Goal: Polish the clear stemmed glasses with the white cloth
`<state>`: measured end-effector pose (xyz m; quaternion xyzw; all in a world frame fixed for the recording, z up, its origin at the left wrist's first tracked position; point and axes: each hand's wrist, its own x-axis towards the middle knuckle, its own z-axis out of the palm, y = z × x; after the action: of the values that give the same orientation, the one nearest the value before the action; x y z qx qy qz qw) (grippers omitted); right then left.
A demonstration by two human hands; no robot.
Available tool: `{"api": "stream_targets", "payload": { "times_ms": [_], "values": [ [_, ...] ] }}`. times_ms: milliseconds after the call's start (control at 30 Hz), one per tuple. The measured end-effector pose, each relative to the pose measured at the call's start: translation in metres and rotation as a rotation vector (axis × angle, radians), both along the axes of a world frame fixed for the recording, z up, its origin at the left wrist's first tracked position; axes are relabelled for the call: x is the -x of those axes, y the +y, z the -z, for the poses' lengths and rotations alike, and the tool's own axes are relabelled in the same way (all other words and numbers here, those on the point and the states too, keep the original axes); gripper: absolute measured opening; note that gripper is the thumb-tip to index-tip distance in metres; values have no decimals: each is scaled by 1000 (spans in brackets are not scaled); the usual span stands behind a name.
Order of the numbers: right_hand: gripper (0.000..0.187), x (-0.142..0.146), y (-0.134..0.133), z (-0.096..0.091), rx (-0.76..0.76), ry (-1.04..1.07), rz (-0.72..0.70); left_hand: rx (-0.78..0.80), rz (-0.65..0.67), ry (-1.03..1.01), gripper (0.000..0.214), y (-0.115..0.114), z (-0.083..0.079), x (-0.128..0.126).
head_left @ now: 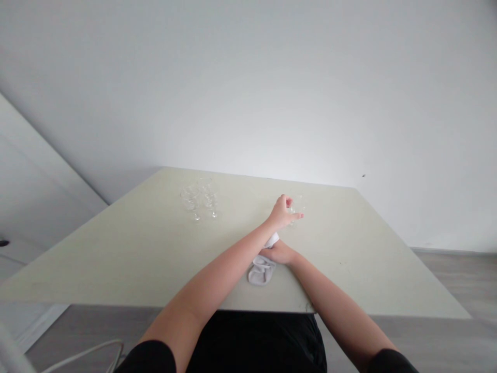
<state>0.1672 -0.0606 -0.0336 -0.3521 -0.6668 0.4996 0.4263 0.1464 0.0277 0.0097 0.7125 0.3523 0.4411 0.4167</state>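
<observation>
Reaching forward across a pale cream table point(116, 259) with the left hand point(282, 212), bare forearm stretched on a diagonal from the near left. Curled loosely there, one finger pointing out to the right, against a small clear stemmed glass point(298, 206) standing upright right of the table's middle, toward the far edge. Touching the stemmed glass for certain; impossible to tell through the clear glass and at this size whether clasped around it or merely resting against it. Just nearer, under the left wrist, resting on the tabletop with the right hand point(280, 254), closed down over a white cloth point(261, 270). Bunched in that grip, with one tuft poking up just beside the left wrist and the larger fold spilling out toward the near edge. Well apart from both hands, at the far left of the tabletop, a cluster of clear glasses point(200, 199), upright and close together, too faint to count with any confidence. Behind it all, a plain white wall point(248, 93); to the right of the table, grey floor point(458, 280). At the bottom of the view, black clothing point(256, 342) pressed close to the table's near edge, and at the lower left a thin bent white tube point(89, 352) over the floor.
</observation>
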Motion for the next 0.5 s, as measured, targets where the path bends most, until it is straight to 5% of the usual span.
{"api": "stream_targets", "payload": {
  "times_ms": [167, 333, 400, 500],
  "values": [
    [42, -4, -1, 3, 16, -32, 25, -47, -72, 27, 76, -7, -5, 34],
    [48, -3, -1, 8, 201, -22, 22, -469, -554, 372, 46, -14, -18, 138],
    [56, -2, 0, 11, 277, 57, 64, -468, -793, 550, 49, -13, -24, 172],
    [62, -4, 1, 16, 326, 143, 108, -426, -902, 715, 43, -9, -29, 194]
  ]
}}
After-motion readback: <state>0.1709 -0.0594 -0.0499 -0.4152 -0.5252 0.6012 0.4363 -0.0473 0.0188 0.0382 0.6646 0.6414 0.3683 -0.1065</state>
